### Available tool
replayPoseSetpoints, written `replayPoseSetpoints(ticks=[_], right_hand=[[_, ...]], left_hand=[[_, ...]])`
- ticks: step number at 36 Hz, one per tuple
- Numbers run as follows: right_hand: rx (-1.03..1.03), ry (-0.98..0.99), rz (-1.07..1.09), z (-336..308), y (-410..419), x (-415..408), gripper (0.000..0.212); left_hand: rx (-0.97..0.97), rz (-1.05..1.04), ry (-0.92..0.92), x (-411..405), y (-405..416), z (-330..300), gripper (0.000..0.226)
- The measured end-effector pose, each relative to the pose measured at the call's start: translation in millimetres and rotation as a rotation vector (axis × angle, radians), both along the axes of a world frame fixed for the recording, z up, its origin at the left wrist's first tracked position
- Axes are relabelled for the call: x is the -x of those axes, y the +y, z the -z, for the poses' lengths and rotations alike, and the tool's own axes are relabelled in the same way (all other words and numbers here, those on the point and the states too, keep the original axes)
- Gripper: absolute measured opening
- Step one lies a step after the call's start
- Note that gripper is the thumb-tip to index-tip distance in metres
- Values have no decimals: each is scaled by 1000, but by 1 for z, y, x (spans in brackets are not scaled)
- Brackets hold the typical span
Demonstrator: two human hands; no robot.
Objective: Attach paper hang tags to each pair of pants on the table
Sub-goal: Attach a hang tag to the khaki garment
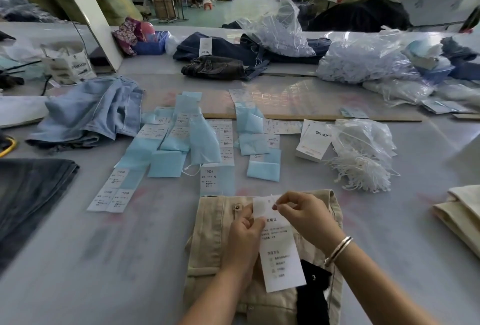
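Both hands meet over the folded beige pants (215,241) lying at the near edge of the table (78,259), and both pinch the same white paper tag (281,254): the left hand (244,231) nips its left edge while the right hand (304,214) pinches the top corner – likely where the hole is, so a string can go through (no string is clear in the fingers). The tag lies printed side up on the pants near the waistband button, probably held close to whatever loop will take it. Ahead lie blue sticker sheets (181,142), a stack of tags (313,142) and a bundle of white strings (361,171) within easy reach to the right – nothing blocks them. Blue jeans (88,114) lie well apart at the left.
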State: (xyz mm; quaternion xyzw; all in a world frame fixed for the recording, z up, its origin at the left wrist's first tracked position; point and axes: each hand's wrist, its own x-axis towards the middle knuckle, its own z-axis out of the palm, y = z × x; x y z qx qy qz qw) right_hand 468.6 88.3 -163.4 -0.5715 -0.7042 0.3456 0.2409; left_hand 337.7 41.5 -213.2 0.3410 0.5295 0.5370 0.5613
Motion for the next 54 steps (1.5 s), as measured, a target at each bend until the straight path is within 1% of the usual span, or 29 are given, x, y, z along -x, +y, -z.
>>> replayPoseSetpoints(ticks=[2, 5, 8, 15, 22, 23, 25, 26, 28, 29, 33, 35, 40, 47, 51, 54], right_hand=[[-22, -63, -11, 1, -1, 1, 14], [-50, -90, -4, 3, -4, 1, 18], [-36, -80, 17, 4, -4, 2, 17], [-7, -63, 45, 7, -3, 3, 15], [1, -30, 76, 10, -1, 1, 18], [-1, -37, 75, 11, 0, 1, 18], [2, -65, 67, 12, 0, 0, 19], [12, -79, 57, 13, 0, 0, 19], [38, -105, 32, 12, 0, 1, 20], [47, -121, 18, 11, 0, 1, 20], [53, -172, -13, 9, -1, 1, 24], [63, -172, -17, 10, -1, 0, 24], [81, -146, -13, 14, -4, -5, 17], [25, -145, 17, 20, -7, -7, 12], [9, -146, -21, 20, -8, -8, 21], [15, -91, -38, 21, -9, -12, 23]], left_hand=[[-5, -13, -13, 1, 0, -1, 36], [-6, -10, -11, 1, 0, 1, 32], [-26, -5, 10, 1, 0, 3, 29], [-73, 48, 27, 2, -1, 6, 41], [-133, 142, 1, 1, -1, 8, 30], [-131, 146, -21, 1, -1, 8, 34], [-72, 145, -122, 3, -2, 8, 49], [-28, 138, -174, 4, -2, 6, 52], [27, 142, -232, 8, 2, 7, 51], [44, 165, -250, 9, 4, 7, 47], [23, 234, -184, 11, 6, 8, 37], [26, 218, -175, 11, 7, 8, 33], [78, 293, -294, 15, 9, 6, 38], [113, 328, -352, 17, 10, -2, 38], [122, 329, -337, 17, 11, -1, 27], [121, 330, -306, 16, 10, 0, 29]])
